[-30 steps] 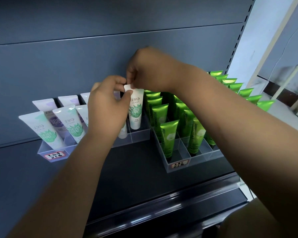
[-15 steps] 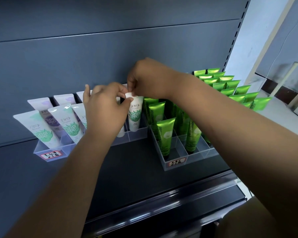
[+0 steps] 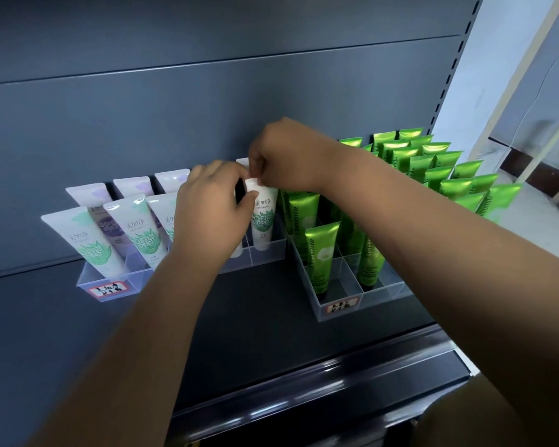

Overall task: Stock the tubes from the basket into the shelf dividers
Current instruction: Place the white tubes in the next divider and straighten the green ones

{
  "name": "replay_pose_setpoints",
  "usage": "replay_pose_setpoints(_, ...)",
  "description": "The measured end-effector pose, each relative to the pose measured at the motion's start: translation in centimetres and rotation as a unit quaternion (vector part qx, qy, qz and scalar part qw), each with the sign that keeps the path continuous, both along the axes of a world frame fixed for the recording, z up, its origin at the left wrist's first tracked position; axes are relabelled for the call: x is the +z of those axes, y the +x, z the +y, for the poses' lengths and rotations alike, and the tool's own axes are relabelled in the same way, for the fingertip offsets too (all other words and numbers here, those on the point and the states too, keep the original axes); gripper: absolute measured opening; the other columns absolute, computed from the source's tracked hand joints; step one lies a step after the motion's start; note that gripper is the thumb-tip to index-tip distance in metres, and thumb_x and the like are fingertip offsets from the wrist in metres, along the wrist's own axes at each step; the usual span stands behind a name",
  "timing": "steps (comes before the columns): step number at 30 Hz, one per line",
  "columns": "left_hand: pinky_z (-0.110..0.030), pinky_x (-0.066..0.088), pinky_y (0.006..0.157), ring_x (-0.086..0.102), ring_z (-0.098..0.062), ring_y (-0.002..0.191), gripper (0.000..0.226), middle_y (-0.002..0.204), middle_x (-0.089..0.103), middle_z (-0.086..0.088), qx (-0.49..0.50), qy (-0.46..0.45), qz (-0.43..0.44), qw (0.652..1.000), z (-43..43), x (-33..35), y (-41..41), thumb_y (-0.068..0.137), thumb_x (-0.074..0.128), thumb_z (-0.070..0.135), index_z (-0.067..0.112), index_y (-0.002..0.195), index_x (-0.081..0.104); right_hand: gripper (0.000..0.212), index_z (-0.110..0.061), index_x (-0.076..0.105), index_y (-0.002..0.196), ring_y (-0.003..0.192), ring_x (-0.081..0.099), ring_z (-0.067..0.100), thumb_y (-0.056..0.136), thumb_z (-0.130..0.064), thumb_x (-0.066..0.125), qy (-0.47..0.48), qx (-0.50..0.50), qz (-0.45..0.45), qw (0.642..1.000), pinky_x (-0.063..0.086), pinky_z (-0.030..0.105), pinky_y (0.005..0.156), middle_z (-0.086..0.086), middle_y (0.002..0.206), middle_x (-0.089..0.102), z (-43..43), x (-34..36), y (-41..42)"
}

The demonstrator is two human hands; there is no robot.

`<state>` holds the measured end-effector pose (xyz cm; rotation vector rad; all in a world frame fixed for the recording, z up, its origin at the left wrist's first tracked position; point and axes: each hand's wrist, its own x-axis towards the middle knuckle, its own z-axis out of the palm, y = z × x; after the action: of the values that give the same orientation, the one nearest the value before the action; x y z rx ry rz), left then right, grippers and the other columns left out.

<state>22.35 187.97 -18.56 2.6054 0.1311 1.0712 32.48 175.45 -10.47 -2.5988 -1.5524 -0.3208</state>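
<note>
Two clear dividers sit on the shelf (image 3: 271, 304): the green-tube divider (image 3: 342, 298) on the right looks mostly stocked, and the white-tube divider (image 3: 110, 285) on the left carries rows with some slots seemingly free. Both hands work one white tube (image 3: 262, 221), now standing cap-down in the white divider's front right slot. Left hand (image 3: 212, 204) and right hand (image 3: 284, 156) each pinch its top edge in a closed grip; no basket shows, so what's left is unclear.

The dark shelf (image 3: 265, 304) lies bare between the left clear divider (image 3: 110, 285) and the right clear divider (image 3: 336, 304), a wide lane for a hand from the front. Packed green tubes (image 3: 433, 169) wall off the right side; white tubes (image 3: 88, 240) crowd the left. The grey back panel (image 3: 207, 108) closes the rear; above the tubes the air is open
</note>
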Motion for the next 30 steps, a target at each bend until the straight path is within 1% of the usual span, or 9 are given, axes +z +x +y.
replay_pose_setpoints(3, -0.04, 0.047, 0.083, 0.058, -0.032, 0.098, 0.02, 0.105, 0.07, -0.003, 0.001, 0.006, -0.005, 1.0, 0.1, 0.3, -0.5, 0.087, 0.068, 0.023, 0.015, 0.105, 0.07, 0.03, -0.006, 0.077, 0.089, 0.087, 0.067, 0.035, 0.081, -0.021, 0.052, 0.002, 0.007, -0.013, 1.0, 0.052, 0.041, 0.079, 0.015, 0.091, 0.074, 0.2, 0.3, -0.3)
replay_pose_setpoints(5, -0.041, 0.048, 0.084, 0.059, -0.032, 0.098, 0.024, 0.106, 0.071, -0.003, 0.01, 0.009, -0.005, 1.0, 0.2, 0.5, -1.1, 0.088, 0.063, 0.027, 0.014, 0.106, 0.07, 0.032, -0.008, 0.078, 0.087, 0.085, 0.068, 0.036, 0.076, -0.022, 0.051, 0.011, 0.013, -0.02, 1.0, 0.053, 0.042, 0.078, 0.015, 0.089, 0.075, 0.6, 0.5, -0.4)
replay_pose_setpoints(8, -0.044, 0.049, 0.084, 0.059, -0.034, 0.098, 0.028, 0.106, 0.072, -0.004, 0.026, 0.017, -0.002, 1.0, 0.8, 0.9, -1.9, 0.089, 0.058, 0.032, 0.014, 0.106, 0.07, 0.024, -0.009, 0.078, 0.088, 0.086, 0.069, 0.036, 0.078, -0.017, 0.058, 0.021, 0.008, -0.033, 0.999, 0.053, 0.041, 0.078, 0.014, 0.09, 0.075, 1.4, 1.0, -0.9)
replay_pose_setpoints(12, -0.045, 0.049, 0.083, 0.058, -0.035, 0.097, 0.028, 0.1, 0.07, -0.005, 0.055, 0.026, -0.005, 0.998, 2.1, 1.5, -3.6, 0.089, 0.055, 0.033, 0.015, 0.105, 0.069, 0.027, -0.009, 0.077, 0.087, 0.086, 0.067, 0.036, 0.077, -0.016, 0.053, 0.047, 0.023, -0.05, 0.997, 0.054, 0.04, 0.076, 0.014, 0.089, 0.075, 2.7, 1.5, -1.8)
replay_pose_setpoints(16, -0.046, 0.049, 0.086, 0.057, -0.034, 0.102, 0.025, 0.105, 0.07, -0.005, 0.085, 0.023, -0.025, 0.996, 3.9, 2.0, -5.8, 0.091, 0.057, 0.031, 0.014, 0.106, 0.069, 0.022, -0.013, 0.077, 0.084, 0.087, 0.069, 0.028, 0.078, -0.022, 0.058, 0.066, 0.027, -0.009, 0.997, 0.056, 0.039, 0.078, 0.008, 0.087, 0.076, 4.6, 1.9, -3.5)
replay_pose_setpoints(20, -0.045, 0.048, 0.086, 0.055, -0.033, 0.103, 0.023, 0.106, 0.069, -0.004, 0.117, 0.01, -0.042, 0.992, 6.6, 2.1, -8.5, 0.093, 0.058, 0.028, 0.013, 0.106, 0.068, 0.02, -0.017, 0.077, 0.087, 0.094, 0.068, 0.023, 0.083, -0.024, 0.058, 0.077, 0.05, 0.016, 0.996, 0.055, 0.038, 0.084, 0.002, 0.094, 0.075, 6.7, 1.6, -5.6)
replay_pose_setpoints(24, -0.048, 0.048, 0.085, 0.055, -0.038, 0.102, 0.021, 0.107, 0.068, -0.007, 0.165, 0.052, -0.029, 0.984, 9.5, 2.1, -11.0, 0.091, 0.057, 0.024, 0.011, 0.105, 0.067, 0.022, -0.019, 0.078, 0.088, 0.088, 0.069, 0.02, 0.082, -0.024, 0.058, 0.101, 0.078, 0.048, 0.991, 0.057, 0.037, 0.083, 0.0, 0.093, 0.076, 8.9, 1.0, -7.3)
replay_pose_setpoints(28, -0.047, 0.048, 0.086, 0.051, -0.035, 0.11, 0.025, 0.115, 0.066, -0.007, 0.163, 0.025, -0.007, 0.986, 12.1, 1.8, -12.9, 0.09, 0.057, 0.019, 0.009, 0.112, 0.065, 0.017, -0.022, 0.078, 0.092, 0.092, 0.068, 0.015, 0.087, -0.02, 0.061, 0.113, 0.081, 0.051, 0.989, 0.055, 0.034, 0.086, -0.005, 0.097, 0.076, 10.8, 0.6, -8.3)
replay_pose_setpoints(30, -0.042, 0.046, 0.088, 0.05, -0.032, 0.113, 0.023, 0.118, 0.065, -0.005, 0.163, 0.003, -0.001, 0.987, 13.1, 1.3, -13.5, 0.092, 0.062, 0.017, 0.01, 0.114, 0.065, 0.016, -0.021, 0.077, 0.095, 0.096, 0.066, 0.016, 0.089, -0.02, 0.062, 0.113, 0.079, 0.044, 0.989, 0.054, 0.034, 0.088, -0.005, 0.101, 0.075, 11.5, 0.5, -8.7)
